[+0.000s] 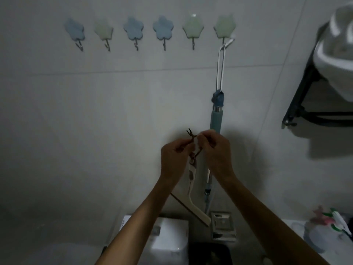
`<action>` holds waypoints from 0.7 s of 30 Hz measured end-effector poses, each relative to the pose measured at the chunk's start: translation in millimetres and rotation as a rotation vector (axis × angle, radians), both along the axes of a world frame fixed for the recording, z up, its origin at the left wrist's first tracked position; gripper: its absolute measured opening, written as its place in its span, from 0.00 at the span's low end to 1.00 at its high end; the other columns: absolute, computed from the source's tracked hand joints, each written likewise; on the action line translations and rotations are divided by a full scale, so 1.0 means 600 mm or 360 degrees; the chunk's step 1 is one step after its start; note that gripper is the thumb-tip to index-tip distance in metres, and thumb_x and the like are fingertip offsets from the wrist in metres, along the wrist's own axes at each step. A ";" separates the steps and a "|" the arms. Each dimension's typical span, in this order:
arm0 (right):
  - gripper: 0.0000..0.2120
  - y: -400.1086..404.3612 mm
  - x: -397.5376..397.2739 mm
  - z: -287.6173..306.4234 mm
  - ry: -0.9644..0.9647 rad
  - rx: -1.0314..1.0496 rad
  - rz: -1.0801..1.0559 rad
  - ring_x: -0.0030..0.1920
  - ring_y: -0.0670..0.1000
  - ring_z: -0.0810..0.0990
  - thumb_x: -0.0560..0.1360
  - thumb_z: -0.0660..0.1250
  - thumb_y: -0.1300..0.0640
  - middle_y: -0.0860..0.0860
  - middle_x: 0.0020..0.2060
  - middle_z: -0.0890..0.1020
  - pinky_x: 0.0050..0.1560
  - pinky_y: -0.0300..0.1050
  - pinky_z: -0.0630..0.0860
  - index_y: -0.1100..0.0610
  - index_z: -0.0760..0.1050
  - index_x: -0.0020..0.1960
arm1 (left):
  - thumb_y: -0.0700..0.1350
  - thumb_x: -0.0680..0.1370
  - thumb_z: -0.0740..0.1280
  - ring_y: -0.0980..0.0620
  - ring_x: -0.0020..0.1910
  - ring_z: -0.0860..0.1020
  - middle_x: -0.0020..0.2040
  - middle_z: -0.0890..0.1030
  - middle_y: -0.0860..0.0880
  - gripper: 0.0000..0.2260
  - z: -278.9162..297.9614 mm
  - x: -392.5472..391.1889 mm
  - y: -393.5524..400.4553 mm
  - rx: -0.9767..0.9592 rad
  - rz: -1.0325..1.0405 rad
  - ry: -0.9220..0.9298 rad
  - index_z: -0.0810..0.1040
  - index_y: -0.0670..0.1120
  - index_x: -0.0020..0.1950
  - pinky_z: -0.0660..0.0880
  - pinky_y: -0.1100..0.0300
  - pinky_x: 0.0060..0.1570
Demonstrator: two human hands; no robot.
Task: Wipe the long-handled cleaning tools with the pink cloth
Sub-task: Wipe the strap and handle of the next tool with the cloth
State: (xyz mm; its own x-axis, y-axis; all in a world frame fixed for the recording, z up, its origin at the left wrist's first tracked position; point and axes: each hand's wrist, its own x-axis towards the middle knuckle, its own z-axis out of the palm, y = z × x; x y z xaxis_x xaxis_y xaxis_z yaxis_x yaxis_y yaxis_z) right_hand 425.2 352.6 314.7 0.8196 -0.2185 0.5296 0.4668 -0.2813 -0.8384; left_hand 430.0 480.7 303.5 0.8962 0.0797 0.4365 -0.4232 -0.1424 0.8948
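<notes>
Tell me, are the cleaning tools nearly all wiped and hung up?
One teal-handled tool already hangs by its white loop from the rightmost hook; wiped or not, I cannot tell. Now the left hand and right hand pinch the brown cord of the cream tool. It still needs hanging. Five hooks are free; no pink cloth shows.
</notes>
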 end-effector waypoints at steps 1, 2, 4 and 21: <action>0.06 0.002 0.007 0.011 -0.0030 -0.0012 0.0005 0.37 0.47 0.80 0.79 0.67 0.63 0.48 0.36 0.82 0.40 0.41 0.77 0.59 0.80 0.44 | 0.36 0.76 0.72 0.50 0.37 0.84 0.39 0.86 0.49 0.05 0.013 0.006 -0.001 0.0016 0.0034 -0.0031 0.86 0.44 0.49 0.82 0.53 0.42; 0.06 0.003 0.014 0.022 -0.0057 -0.0038 0.0004 0.38 0.45 0.80 0.79 0.67 0.63 0.46 0.37 0.82 0.40 0.40 0.77 0.58 0.80 0.44 | 0.36 0.76 0.72 0.50 0.36 0.84 0.39 0.86 0.49 0.05 0.026 0.013 -0.001 0.0034 0.0072 -0.0068 0.86 0.43 0.49 0.82 0.53 0.42; 0.08 0.004 0.027 0.043 -0.0139 -0.0088 -0.0023 0.37 0.44 0.79 0.79 0.67 0.63 0.44 0.35 0.80 0.38 0.39 0.76 0.57 0.79 0.42 | 0.34 0.76 0.72 0.53 0.35 0.83 0.37 0.85 0.50 0.05 0.054 0.024 0.000 0.0051 0.0125 -0.0171 0.86 0.42 0.48 0.81 0.58 0.40; 0.05 0.007 0.079 0.239 -0.0338 0.0121 -0.0153 0.40 0.48 0.82 0.80 0.67 0.58 0.47 0.38 0.82 0.43 0.49 0.82 0.55 0.81 0.47 | 0.37 0.77 0.71 0.58 0.40 0.81 0.41 0.84 0.51 0.04 0.260 0.090 -0.023 -0.0105 0.0125 -0.0479 0.84 0.44 0.48 0.77 0.67 0.43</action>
